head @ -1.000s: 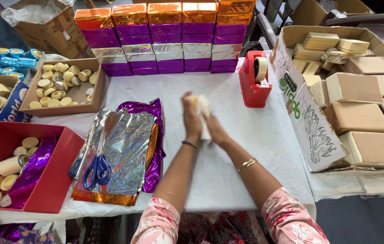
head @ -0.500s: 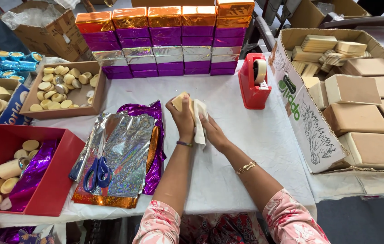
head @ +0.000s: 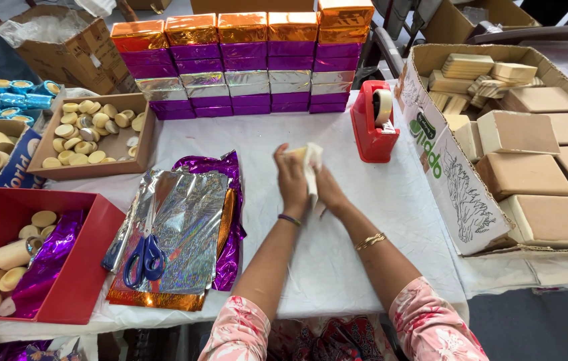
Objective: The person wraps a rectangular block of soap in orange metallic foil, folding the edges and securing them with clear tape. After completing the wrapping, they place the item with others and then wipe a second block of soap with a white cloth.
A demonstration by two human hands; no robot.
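Both hands (head: 307,184) hold pale block (head: 303,155) upright.

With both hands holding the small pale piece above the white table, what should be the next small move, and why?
Probably lower the pale piece onto the foil sheets at the left. The left hand and right hand clasp it in the air above the white table, and it looks bare of foil, while the stacked boxes behind are already foil-covered.
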